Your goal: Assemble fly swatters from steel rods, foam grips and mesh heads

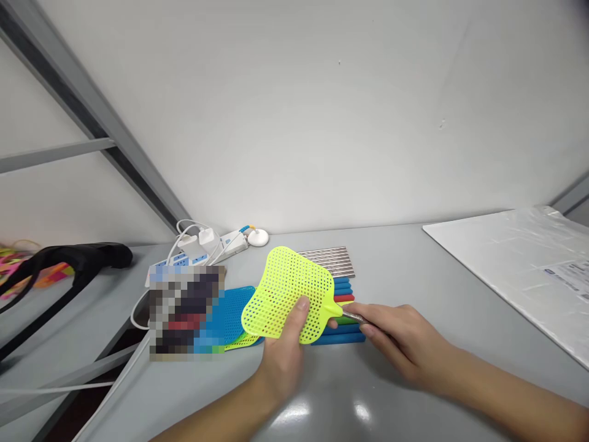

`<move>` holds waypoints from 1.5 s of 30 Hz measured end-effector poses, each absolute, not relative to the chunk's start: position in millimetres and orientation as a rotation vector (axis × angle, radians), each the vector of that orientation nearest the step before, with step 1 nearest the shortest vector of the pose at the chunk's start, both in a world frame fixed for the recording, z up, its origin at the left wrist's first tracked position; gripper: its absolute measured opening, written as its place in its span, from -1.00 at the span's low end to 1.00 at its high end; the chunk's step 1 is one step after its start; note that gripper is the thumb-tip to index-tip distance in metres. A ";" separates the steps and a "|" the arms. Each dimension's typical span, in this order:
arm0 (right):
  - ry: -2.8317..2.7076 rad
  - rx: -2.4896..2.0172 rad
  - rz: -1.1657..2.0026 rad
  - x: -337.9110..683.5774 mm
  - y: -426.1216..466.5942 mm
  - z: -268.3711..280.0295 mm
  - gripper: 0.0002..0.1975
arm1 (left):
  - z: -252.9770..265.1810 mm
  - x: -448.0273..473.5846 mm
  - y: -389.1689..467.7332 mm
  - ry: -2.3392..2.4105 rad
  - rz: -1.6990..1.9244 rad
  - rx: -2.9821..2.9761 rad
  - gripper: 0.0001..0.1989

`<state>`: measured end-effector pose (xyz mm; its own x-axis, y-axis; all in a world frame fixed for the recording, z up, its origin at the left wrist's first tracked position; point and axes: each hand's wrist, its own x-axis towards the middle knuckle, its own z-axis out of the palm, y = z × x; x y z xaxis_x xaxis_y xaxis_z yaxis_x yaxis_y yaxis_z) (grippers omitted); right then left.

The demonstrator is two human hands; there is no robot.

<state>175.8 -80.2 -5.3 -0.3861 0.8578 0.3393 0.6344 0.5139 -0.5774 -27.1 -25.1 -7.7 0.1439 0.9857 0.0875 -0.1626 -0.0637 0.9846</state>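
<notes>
A yellow-green fly swatter head [294, 288] full of small holes is raised above the table. My left hand [288, 350] grips it from below, thumb lying on its front face. A thin metal rod [354, 317] meets the neck of the head at its right. My right hand [405, 344] pinches this rod close to the joint. Under the raised head, blue, red and green handles [343, 338] lie side by side. Farther back rests a row of silver metal rods [338, 258]. Blue swatter heads [232, 313] are piled to the left, partly covered.
White power strips [234, 245] with plugs and cables stand against the wall at the back left. A round white device [257, 237] is beside them. A plastic-wrapped white panel [515, 252] lies on the right. A black strap-like object [78, 264] and a metal frame are at left.
</notes>
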 end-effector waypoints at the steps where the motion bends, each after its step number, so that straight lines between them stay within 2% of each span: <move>1: -2.150 -1.221 0.468 175.8 -80.3 -5.0 -0.61 | -10.5 -28.2 -24.0 0.959 1.206 1.221 -0.68; 7: -2.197 -1.238 0.369 178.6 -79.0 -3.9 -0.60 | -29.9 -37.6 -17.9 0.921 1.116 1.504 -0.68; 9: -2.264 -1.262 0.202 181.6 -79.0 -5.4 -0.59 | -29.6 -39.4 -17.2 0.922 1.091 1.565 -0.70; 11: -2.328 -1.320 -0.095 184.9 -80.5 -7.2 -0.57 | -24.5 -38.8 -17.8 0.874 1.030 1.589 -0.70; 14: -2.358 -1.378 -0.477 187.8 -85.4 -7.3 -0.54 | -12.2 -33.3 -21.6 0.748 0.933 1.559 -0.60; 19: -2.344 -1.308 -0.609 184.8 -92.8 3.0 -0.56 | 1.0 -26.5 -27.9 0.738 0.844 1.594 -0.47; 26: -2.326 -1.314 -0.382 182.9 -87.8 0.1 -0.65 | -2.7 -32.5 -22.9 0.848 0.771 1.864 -0.38; 33: -2.191 -1.238 0.341 174.1 -87.4 5.3 -0.84 | -2.2 -32.7 -21.0 0.767 0.673 1.828 -0.37; 36: -2.176 -1.333 0.580 170.7 -85.8 14.2 -0.81 | -5.3 -28.7 -21.5 0.805 0.732 1.771 -0.39; 40: -2.198 -1.519 0.530 177.7 -78.2 16.2 -0.80 | -14.8 -23.8 -21.9 0.882 0.890 1.520 -0.46; 45: -2.176 -1.648 0.281 198.0 -68.4 13.2 -0.69 | -8.7 -27.5 -8.0 0.854 1.176 1.141 -0.71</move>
<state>198.0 -68.4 13.2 -0.2289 0.9549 0.1890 0.8758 0.2867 -0.3883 -27.5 -8.0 -8.7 0.2122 0.9756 0.0554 -0.2485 -0.0010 0.9686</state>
